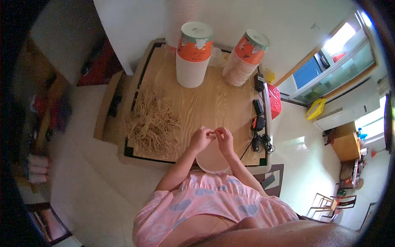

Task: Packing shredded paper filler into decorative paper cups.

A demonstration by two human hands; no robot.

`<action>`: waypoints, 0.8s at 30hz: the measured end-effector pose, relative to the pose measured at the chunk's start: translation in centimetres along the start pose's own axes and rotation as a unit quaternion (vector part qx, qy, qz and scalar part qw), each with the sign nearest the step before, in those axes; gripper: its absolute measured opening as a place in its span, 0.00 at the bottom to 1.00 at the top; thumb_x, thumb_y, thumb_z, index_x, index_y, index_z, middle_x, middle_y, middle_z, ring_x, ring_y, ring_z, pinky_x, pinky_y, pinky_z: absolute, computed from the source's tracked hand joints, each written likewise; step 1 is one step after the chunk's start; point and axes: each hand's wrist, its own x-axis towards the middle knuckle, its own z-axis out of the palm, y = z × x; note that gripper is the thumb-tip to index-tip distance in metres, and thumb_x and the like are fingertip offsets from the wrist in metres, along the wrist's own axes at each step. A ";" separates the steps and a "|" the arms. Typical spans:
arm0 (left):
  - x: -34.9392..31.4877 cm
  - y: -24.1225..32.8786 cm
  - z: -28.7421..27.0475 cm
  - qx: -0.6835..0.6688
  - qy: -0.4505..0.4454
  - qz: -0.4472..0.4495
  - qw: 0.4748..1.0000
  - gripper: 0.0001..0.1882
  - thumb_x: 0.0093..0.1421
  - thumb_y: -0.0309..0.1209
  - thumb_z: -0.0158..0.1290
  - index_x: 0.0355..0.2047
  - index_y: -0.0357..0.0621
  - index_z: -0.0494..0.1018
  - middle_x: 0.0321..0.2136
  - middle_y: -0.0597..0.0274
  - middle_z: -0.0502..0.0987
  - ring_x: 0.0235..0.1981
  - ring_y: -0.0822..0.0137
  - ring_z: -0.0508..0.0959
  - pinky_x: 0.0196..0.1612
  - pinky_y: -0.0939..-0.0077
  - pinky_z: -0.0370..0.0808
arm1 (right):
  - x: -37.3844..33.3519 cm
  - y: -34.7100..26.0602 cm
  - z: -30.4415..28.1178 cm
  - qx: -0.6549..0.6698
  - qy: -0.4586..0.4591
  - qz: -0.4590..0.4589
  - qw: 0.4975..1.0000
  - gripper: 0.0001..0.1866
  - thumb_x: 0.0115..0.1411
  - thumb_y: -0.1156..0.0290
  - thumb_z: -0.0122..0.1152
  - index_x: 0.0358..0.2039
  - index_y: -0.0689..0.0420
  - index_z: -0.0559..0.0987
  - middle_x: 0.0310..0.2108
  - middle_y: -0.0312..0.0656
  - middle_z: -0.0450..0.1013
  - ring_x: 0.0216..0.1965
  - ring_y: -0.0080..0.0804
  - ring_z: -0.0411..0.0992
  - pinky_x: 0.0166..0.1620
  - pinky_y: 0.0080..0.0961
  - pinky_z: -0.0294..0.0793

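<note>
My left hand and my right hand meet at the table's near edge, fingertips pinched together. Whatever they pinch is too small to make out. Just below them, between my forearms, a pale paper bucket stands close against my body, its round rim toward me. To the left of my left hand lies a loose heap of tan twine pieces.
Two stacks of white paper buckets, the left stack and the right stack, stand at the back, each topped by an orange-and-green bucket. Black adapters and cables line the wood-grain tabletop's right edge. A red crate sits beyond.
</note>
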 end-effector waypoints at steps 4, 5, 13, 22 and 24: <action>1.1 -0.1 0.5 0.031 0.006 0.017 0.999 0.11 0.44 0.33 0.58 0.27 0.41 0.75 0.24 0.55 0.72 0.28 0.57 0.74 0.32 0.68 0.70 | 0.3 0.2 -0.2 0.066 0.011 -0.002 0.998 0.03 0.51 0.77 0.54 0.28 0.61 0.72 0.27 0.45 0.70 0.29 0.40 0.69 0.32 0.28 0.68; 1.3 0.0 0.6 0.015 0.003 0.021 1.000 0.09 0.46 0.31 0.57 0.27 0.41 0.75 0.23 0.57 0.72 0.26 0.61 0.74 0.31 0.73 0.70 | 0.3 0.3 -0.3 0.080 0.012 -0.007 0.997 0.04 0.51 0.78 0.54 0.29 0.62 0.72 0.26 0.45 0.69 0.29 0.39 0.69 0.32 0.28 0.68; 2.8 -3.0 1.4 -0.147 -0.065 -0.068 0.985 0.05 0.52 0.28 0.53 0.26 0.38 0.73 0.22 0.64 0.75 0.24 0.75 0.72 0.29 0.80 0.70 | -1.3 0.2 -0.7 -0.053 -0.001 -0.071 0.996 0.11 0.44 0.75 0.60 0.30 0.57 0.73 0.30 0.42 0.68 0.35 0.41 0.67 0.40 0.33 0.64; 2.6 -2.4 0.9 -0.262 -0.078 -0.133 0.953 0.05 0.51 0.27 0.53 0.26 0.39 0.74 0.24 0.66 0.75 0.25 0.76 0.73 0.30 0.81 0.70 | -0.8 0.3 -1.0 -0.078 -0.019 -0.054 0.995 0.05 0.46 0.71 0.59 0.26 0.54 0.75 0.28 0.38 0.69 0.34 0.38 0.67 0.40 0.34 0.63; 2.5 -2.5 0.9 -0.306 -0.089 -0.127 0.939 0.05 0.51 0.27 0.54 0.27 0.38 0.75 0.24 0.65 0.76 0.26 0.75 0.73 0.31 0.81 0.70 | -0.6 0.8 -0.9 -0.061 -0.025 -0.035 0.997 0.04 0.46 0.71 0.59 0.25 0.54 0.75 0.26 0.38 0.70 0.33 0.38 0.68 0.38 0.33 0.64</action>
